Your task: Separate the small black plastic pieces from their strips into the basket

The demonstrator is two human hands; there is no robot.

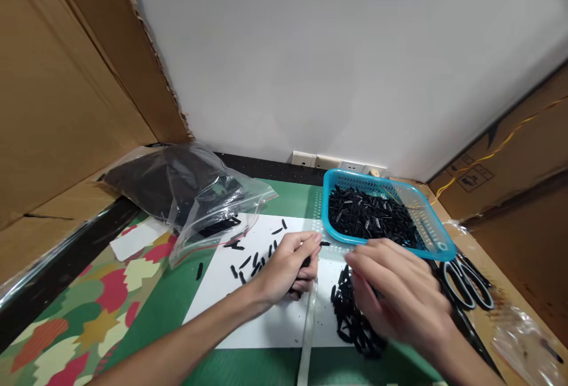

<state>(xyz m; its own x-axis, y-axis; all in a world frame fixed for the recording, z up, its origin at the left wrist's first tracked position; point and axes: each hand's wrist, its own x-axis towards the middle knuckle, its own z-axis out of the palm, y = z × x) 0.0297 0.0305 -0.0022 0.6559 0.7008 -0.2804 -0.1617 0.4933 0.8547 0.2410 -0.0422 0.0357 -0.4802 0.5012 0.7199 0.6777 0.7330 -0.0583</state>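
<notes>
My left hand point(290, 264) is closed in a loose fist over the white sheet point(275, 330), and small black plastic pieces point(306, 261) show between its fingers. To its right, my right hand point(397, 291) hovers beside a heap of black pieces point(350, 315), slightly smeared by motion. Its fingers are curled and pressed together; what lies in them, if anything, is hidden. Several loose black strips point(255, 260) are scattered on the sheet left of my left hand. A pale flat strip point(307, 330) runs down the sheet between my hands.
A blue basket point(447, 250) of black pieces stands at the back right. Black-handled scissors point(459, 291) lie beside it. A clear zip bag point(177, 185) with dark contents rests at the back left. Cardboard point(66, 54) walls the left side; power sockets point(328, 162) line the back wall.
</notes>
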